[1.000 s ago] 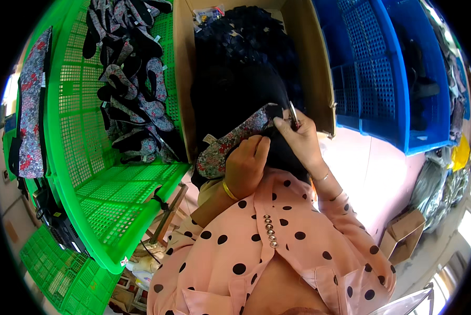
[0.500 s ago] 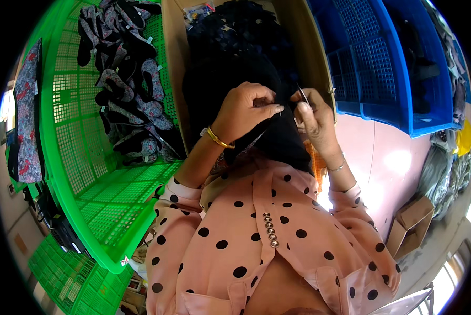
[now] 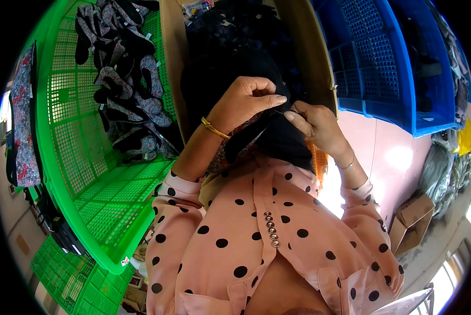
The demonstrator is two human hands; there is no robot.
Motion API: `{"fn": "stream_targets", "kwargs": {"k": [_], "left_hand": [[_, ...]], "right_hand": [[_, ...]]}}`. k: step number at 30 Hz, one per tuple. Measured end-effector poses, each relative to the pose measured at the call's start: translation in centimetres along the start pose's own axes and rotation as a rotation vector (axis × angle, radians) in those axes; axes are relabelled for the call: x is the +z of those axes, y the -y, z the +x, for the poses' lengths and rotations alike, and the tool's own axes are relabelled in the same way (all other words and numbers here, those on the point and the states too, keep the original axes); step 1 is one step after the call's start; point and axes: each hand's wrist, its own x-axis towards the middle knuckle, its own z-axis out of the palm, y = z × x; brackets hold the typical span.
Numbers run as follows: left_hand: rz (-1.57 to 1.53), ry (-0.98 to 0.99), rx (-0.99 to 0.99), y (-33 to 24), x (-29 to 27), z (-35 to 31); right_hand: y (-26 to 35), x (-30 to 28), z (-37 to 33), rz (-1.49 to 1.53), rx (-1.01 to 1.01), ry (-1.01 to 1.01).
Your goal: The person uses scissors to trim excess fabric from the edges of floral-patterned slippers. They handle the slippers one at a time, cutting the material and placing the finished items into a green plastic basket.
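Note:
Black cloth [image 3: 290,144] lies over my lap, with a floral-patterned piece showing under my left wrist. My left hand [image 3: 246,102], with a gold bangle at its wrist, is closed in a pinch on the black cloth, thumb against the bent fingers. Just to its right, my right hand [image 3: 319,126] is closed too, holding a thin, pointed metal tool [image 3: 278,111] whose tip points toward my left thumb. Most of that tool is hidden in my fingers, so its exact kind does not show. The two thumbs almost meet.
A green plastic crate [image 3: 96,202] at left holds several floral-and-black fabric pieces [image 3: 117,84]. Ahead stands a cardboard box [image 3: 317,58] with dark cloth scraps [image 3: 230,31]. Blue crates [image 3: 398,68] stand at right. A floral strip [image 3: 24,121] hangs at far left; a small carton [image 3: 414,218] is lower right.
My right hand has turned and moved slightly down, its tool swinging from pointing up to pointing left at my left thumb. My left hand keeps its pinch nearly in place.

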Motion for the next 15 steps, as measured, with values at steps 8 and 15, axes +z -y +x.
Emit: {"fn": "stream_targets", "kwargs": {"k": [8, 15], "left_hand": [[-0.051, -0.086, 0.034, 0.5, 0.5, -0.1], [0.959, -0.638, 0.489, -1.0, -3.3, 0.7]], "right_hand": [[1.0, 0.1, 0.2, -0.224, 0.003, -0.018], [-2.6, 0.5, -0.1, 0.522, 0.094, -0.190]]}}
